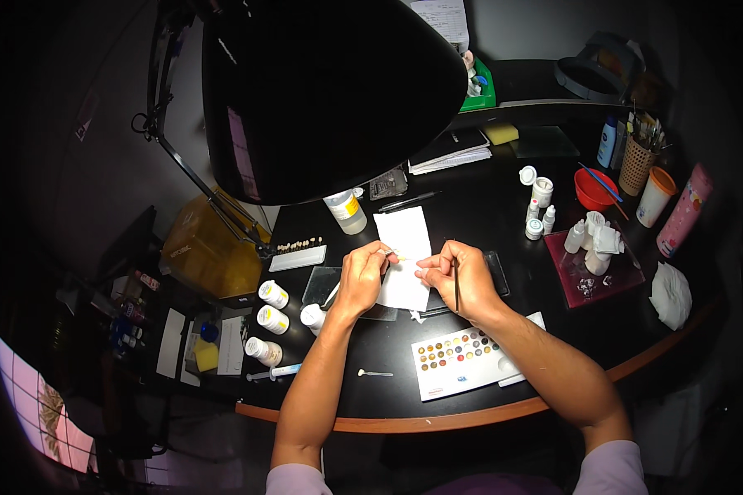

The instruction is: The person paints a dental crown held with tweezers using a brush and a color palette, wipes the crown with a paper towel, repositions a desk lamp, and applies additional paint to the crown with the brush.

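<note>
Over a folded white paper towel (402, 223) in the middle of the black desk, my two hands meet almost fingertip to fingertip. My left hand (363, 276) is closed in a pinch on a small pale piece (392, 252), too small to make out fully. Between the fingers of my right hand (469, 280) is a thin dark-handled brush (456, 285), its tip pointing toward the left hand's fingers. Nearest below the right wrist lies a white palette (437, 381) with rows of coloured paste wells, partly covered by the forearm.
A large black lamp (330, 99) hangs over the far side. White jars (273, 319) stand left of my left forearm, near a shade-tab holder (297, 257). At right are a maroon tray (565, 280) with small bottles, a red bowl (594, 191) and crumpled tissue (670, 295).
</note>
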